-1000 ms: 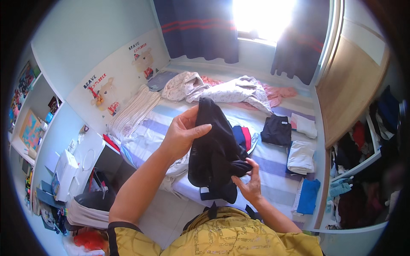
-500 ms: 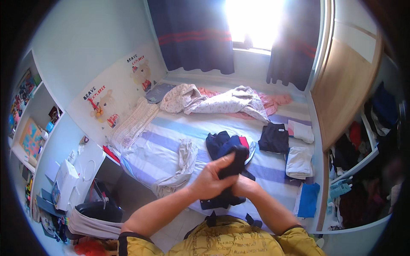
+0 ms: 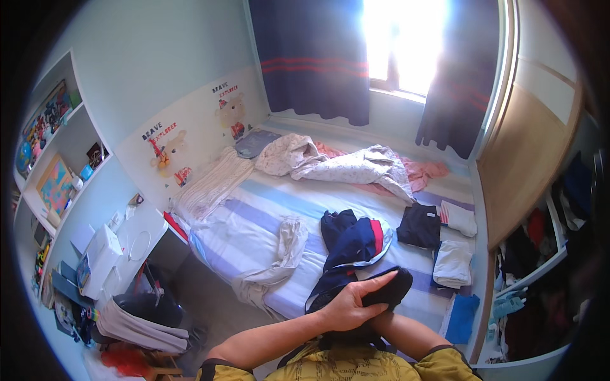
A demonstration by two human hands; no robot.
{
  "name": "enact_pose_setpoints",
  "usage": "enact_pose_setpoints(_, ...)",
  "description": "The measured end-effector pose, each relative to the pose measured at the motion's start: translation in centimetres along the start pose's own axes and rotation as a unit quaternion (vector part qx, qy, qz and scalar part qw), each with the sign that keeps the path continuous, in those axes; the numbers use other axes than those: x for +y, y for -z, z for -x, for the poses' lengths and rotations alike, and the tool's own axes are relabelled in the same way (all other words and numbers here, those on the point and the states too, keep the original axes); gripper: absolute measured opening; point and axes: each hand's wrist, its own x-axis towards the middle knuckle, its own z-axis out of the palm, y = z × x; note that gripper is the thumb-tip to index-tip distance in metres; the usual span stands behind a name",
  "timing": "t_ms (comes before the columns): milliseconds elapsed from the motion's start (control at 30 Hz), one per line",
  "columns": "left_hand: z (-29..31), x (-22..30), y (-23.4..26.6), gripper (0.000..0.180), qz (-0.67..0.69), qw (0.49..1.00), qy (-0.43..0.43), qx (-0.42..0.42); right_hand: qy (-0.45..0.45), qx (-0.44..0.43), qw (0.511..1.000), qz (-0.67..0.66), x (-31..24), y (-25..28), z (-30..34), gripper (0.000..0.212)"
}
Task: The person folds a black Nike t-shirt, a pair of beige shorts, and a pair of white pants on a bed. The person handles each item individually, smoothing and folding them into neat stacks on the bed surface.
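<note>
My left hand [image 3: 352, 306] is closed on a dark, bunched black garment [image 3: 395, 289], its thumb and fingers spread across the cloth. Mostly hidden behind the left, my right hand [image 3: 381, 320] is at the lower part of the same garment; its fingers do not show. More black cloth hangs below the hands, close to my body. Just beyond them on the bed [image 3: 238, 213] lies a loose navy garment [image 3: 348, 238] with a red and white stripe. Left of it is a crumpled pale grey garment [image 3: 289, 244], trailing over the near edge.
Folded clothes lie on the right: a black one [image 3: 419, 225], white ones [image 3: 452, 263] and a blue one [image 3: 462, 319]. A rumpled floral quilt [image 3: 356, 165] is at the back. An open wardrobe [image 3: 527, 273] stands right, a chair [image 3: 149, 311] and desk [image 3: 136, 235] left.
My hands and the black garment have shifted right and closer to my body, and its upper end now tilts right. The whole view has turned slightly, uncovering more of the navy garment.
</note>
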Motion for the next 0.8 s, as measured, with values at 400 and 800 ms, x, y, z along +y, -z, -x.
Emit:
enact_pose_setpoints(400, 0.9, 0.6, 3.6, 0.061, 0.032, 0.998, 0.024, 0.047, 0.153, 0.076, 0.983, 0.066, -8.5, 12.4, 1.4, 0.061)
enact_pose_setpoints(800, 0.3, -2.8, 4.8, 0.040, 0.089, 0.978, 0.114, -0.148, -0.039, -0.266, 0.925, 0.268, -8.6, 14.8, 0.0, 0.032)
